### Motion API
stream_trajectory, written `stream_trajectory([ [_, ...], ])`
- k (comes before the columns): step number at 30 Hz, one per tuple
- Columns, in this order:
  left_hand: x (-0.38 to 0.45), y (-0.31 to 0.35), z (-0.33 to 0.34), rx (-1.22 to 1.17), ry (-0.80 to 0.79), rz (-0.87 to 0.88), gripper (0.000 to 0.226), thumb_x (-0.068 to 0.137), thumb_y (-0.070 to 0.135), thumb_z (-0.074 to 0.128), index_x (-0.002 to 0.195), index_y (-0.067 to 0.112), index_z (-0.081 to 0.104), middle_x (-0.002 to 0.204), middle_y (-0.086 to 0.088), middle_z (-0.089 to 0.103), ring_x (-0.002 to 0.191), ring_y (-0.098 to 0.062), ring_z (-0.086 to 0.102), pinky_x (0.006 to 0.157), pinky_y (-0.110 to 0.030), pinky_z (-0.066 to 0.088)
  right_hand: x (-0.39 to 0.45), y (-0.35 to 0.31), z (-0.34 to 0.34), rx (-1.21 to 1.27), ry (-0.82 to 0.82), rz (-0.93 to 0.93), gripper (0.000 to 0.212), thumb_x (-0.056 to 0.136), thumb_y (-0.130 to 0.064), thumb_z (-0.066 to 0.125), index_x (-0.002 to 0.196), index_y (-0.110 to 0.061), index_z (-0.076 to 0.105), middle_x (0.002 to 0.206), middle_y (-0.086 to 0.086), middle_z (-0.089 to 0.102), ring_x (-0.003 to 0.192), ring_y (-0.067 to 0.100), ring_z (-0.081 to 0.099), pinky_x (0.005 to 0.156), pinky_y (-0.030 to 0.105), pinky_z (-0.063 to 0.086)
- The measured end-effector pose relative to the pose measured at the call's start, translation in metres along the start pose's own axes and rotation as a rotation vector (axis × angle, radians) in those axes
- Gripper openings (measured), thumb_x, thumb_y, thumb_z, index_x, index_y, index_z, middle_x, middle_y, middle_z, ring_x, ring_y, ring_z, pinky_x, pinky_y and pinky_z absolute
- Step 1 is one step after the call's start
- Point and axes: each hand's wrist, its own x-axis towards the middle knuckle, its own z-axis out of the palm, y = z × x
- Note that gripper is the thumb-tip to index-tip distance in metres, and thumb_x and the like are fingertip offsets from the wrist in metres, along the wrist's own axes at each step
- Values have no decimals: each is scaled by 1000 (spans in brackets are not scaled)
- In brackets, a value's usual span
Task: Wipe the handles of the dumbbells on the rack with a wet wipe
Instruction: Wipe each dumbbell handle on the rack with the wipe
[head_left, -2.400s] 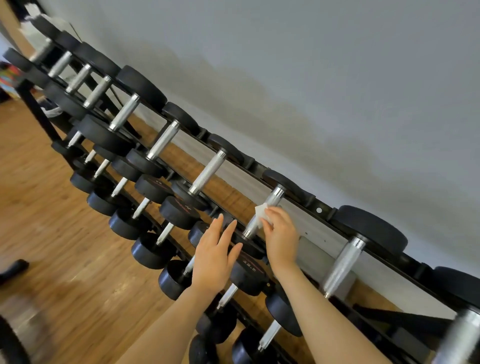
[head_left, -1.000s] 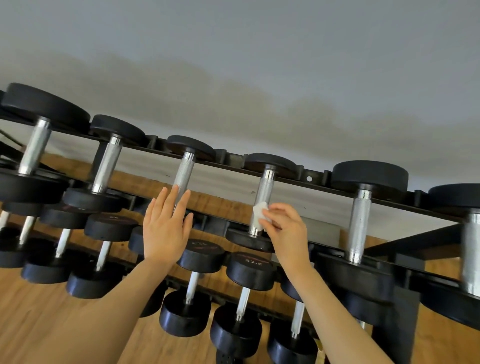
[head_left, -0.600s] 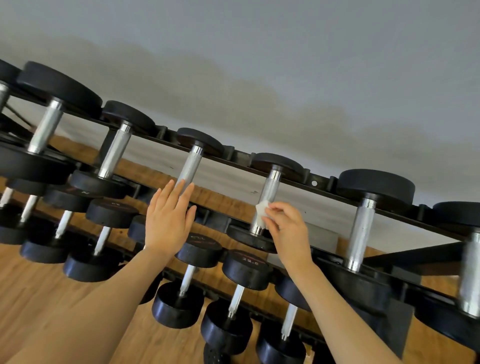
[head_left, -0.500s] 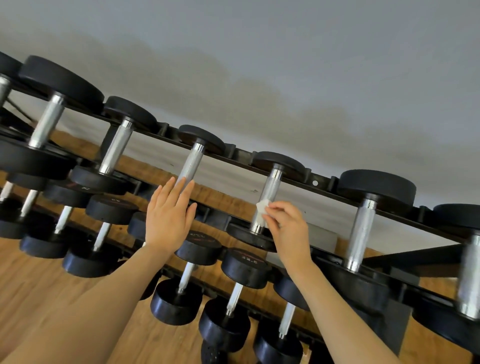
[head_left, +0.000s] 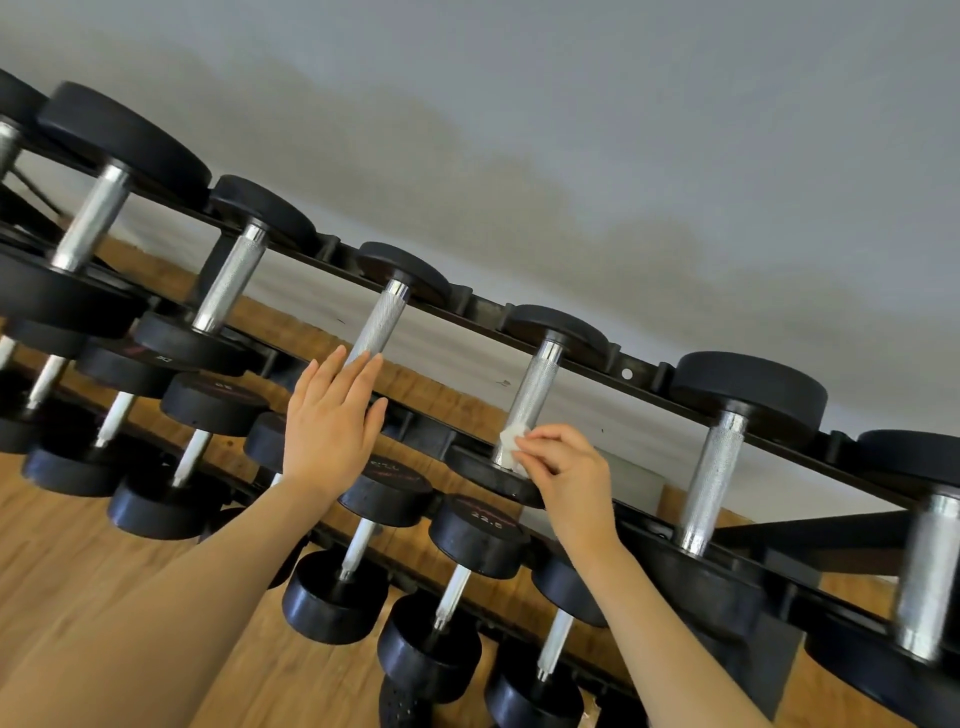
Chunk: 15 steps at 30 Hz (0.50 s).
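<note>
- Right hand (head_left: 566, 470) pinching small crumpled white wet wipe (head_left: 511, 439) against knurled silver dumbbell handle (head_left: 530, 402); handle's long axis running up-right, away from fingertips
- left hand (head_left: 332, 421) hovering flat-fingered, holding nothing

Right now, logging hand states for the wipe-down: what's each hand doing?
Left hand: open, fingers straight, holding nothing.
Right hand: pinching the wet wipe against a dumbbell handle.

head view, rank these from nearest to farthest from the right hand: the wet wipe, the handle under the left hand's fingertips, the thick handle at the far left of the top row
From the right hand:
1. wet wipe, pinched in its fingers against a top-row handle.
2. handle under the left hand's fingertips, one dumbbell to the left.
3. thick handle at the far left, two dumbbells further along the top row.
</note>
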Motion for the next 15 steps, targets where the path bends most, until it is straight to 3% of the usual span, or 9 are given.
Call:
stream_trajectory([
  [4,0,1,-1,-5,-5,-7,54,100,38,32,142,8,50,141,-11,56,141,-33,37,120,-48,18,18,2,-8,-198,-131,-160,24,81,-10,75,104,-14,74,109,-3,65,101,15,59,83,22,51],
  [9,0,0,-2,-16,-10,-10,54,100,37,33,144,9,46,141,-12,55,142,-33,37,121,-45,15,33,-4,-18,-420,-397,-503,43,60,-5,89,100,-13,75,106,1,68,94,22,62,65,34,59],
  [15,0,-3,-1,-27,-25,14,54,100,38,33,145,11,46,143,-9,54,142,-33,36,121,-43,12,43,2,-26,-433,-516,-640,57,53,-3,92,106,-11,74,108,3,70,92,21,64,67,30,58],
])
